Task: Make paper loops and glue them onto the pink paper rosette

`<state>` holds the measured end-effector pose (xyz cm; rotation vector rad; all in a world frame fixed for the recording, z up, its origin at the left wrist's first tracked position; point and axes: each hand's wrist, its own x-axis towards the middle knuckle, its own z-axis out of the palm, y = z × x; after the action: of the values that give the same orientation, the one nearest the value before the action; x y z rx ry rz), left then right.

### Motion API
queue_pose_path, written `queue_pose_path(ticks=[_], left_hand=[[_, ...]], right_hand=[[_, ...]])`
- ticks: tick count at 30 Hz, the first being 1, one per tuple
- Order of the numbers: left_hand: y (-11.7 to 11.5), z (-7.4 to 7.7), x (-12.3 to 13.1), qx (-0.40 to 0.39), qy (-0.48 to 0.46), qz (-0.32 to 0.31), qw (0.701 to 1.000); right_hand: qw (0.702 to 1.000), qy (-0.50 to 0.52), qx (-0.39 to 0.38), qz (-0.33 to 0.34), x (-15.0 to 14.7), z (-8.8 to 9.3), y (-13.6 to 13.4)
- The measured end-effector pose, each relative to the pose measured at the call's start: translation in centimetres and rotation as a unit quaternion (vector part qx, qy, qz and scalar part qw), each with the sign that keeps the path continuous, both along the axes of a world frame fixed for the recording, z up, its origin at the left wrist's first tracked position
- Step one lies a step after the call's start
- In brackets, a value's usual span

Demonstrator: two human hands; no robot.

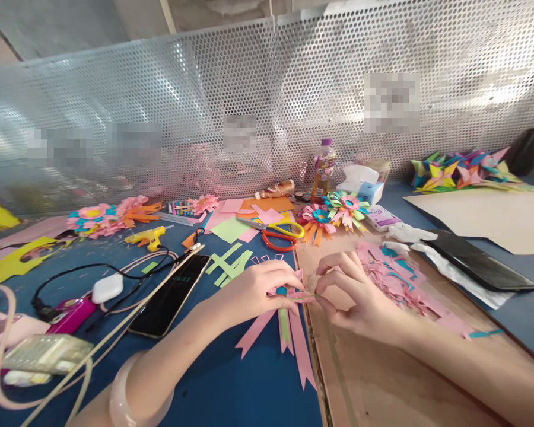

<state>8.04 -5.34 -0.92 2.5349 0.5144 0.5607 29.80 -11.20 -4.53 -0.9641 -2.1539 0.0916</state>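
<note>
A pink-and-green, notch-tailed paper rosette [285,327] is being pinched by closed left fingers [288,274], its right edge by closed right fingers [343,281]. Light pressure is probably being needed against creasing.

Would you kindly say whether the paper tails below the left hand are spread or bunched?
Spread: the paper tails fan out, blue table showing between them.

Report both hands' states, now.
Left hand: closed, holding the paper flower with its ribbon tails.
Right hand: thumb and finger closed in a pinch at the paper flower's edge.
</note>
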Motion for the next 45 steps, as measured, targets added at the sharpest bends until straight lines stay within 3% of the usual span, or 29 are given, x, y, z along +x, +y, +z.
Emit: queue_pose_path(ticks=[17, 45], left_hand=[[0.13, 0.01, -0.18, -0.030, 0.009, 0.001, 1.000], [0.20, -0.03, -0.17, -0.007, 0.006, -0.008, 1.000]], right_hand=[[1.000, 0.007, 0.004, 0.009, -0.19, -0.07, 0.05], [1.000, 0.008, -0.029, 0.003, -0.09, -0.23, -0.02]])
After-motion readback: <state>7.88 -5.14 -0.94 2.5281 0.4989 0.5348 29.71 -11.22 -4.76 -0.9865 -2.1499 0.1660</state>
